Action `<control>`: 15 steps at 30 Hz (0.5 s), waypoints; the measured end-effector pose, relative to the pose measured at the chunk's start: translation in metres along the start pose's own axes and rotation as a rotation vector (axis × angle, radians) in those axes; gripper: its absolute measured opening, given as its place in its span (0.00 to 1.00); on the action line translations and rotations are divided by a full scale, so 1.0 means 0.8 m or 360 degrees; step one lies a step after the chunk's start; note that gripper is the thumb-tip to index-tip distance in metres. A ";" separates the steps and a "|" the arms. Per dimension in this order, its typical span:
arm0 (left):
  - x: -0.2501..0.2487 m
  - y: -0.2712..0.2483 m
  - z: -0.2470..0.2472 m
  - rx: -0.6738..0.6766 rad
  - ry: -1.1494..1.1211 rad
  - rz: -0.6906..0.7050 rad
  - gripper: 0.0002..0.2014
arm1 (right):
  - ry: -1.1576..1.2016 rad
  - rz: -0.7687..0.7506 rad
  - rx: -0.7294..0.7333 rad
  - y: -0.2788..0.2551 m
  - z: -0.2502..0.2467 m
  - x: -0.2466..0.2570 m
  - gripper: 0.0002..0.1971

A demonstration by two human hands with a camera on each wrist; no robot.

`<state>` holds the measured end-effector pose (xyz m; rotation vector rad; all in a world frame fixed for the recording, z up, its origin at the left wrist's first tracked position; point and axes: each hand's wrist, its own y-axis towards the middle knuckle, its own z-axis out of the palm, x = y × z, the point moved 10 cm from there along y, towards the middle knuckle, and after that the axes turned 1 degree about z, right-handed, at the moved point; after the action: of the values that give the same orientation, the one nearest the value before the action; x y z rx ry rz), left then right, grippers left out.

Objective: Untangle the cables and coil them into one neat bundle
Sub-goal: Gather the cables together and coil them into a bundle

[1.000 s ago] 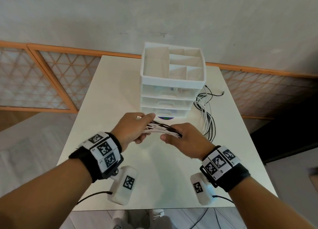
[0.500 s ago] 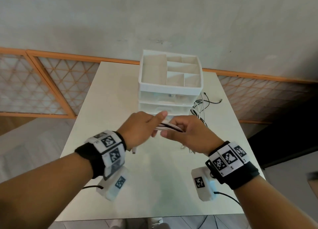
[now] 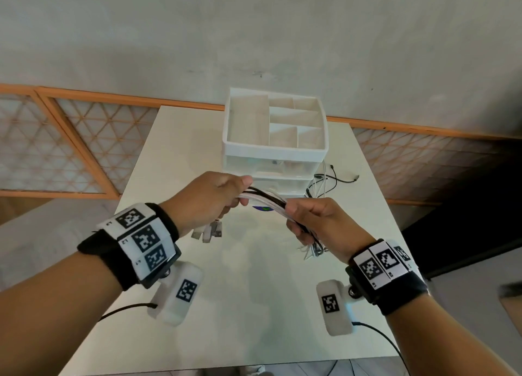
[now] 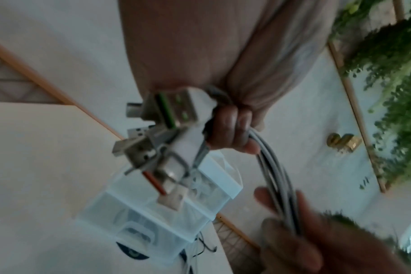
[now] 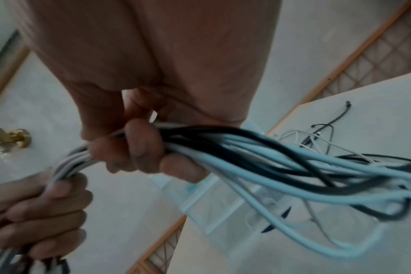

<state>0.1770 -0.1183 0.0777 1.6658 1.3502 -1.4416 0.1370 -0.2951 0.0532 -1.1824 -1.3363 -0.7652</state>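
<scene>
A bunch of white and black cables (image 3: 265, 201) stretches between both hands above the white table (image 3: 254, 305). My left hand (image 3: 210, 200) grips one end of the cables (image 4: 272, 166), and several USB plugs (image 3: 208, 231) hang below its fist; the plugs (image 4: 157, 129) stick out close to the lens in the left wrist view. My right hand (image 3: 313, 220) grips the cables (image 5: 223, 148) a little further along, and loose ends (image 3: 312, 250) hang beneath it. More cable (image 3: 324, 185) trails on the table right of the drawer unit.
A white plastic drawer unit (image 3: 275, 138) with an open divided top tray stands at the table's far middle, just behind my hands. An orange-framed lattice panel (image 3: 56, 149) runs along the wall. A dark disc (image 3: 264, 208) lies on the table under the cables.
Both hands have risen and drawn slightly apart, lifting the cable bunch off the table. The plugs now hang free under the left hand. My head has tilted, so the drawer unit sits lower in view.
</scene>
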 end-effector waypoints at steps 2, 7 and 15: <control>0.003 0.004 -0.008 -0.0098 -0.0265 -0.0018 0.22 | 0.0040 0.0080 -0.0033 -0.002 -0.006 -0.017 0.16; 0.022 0.006 -0.011 -0.0444 -0.0508 -0.0124 0.25 | 0.0388 -0.0067 -0.0451 0.002 -0.028 0.001 0.12; -0.032 0.000 0.074 0.0206 -0.0227 0.0095 0.37 | 0.0057 -0.0547 -0.0603 0.000 0.035 0.080 0.11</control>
<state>0.1561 -0.1788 0.0854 1.6345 1.1417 -1.6096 0.1377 -0.2560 0.1111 -1.2350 -1.4221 -1.3261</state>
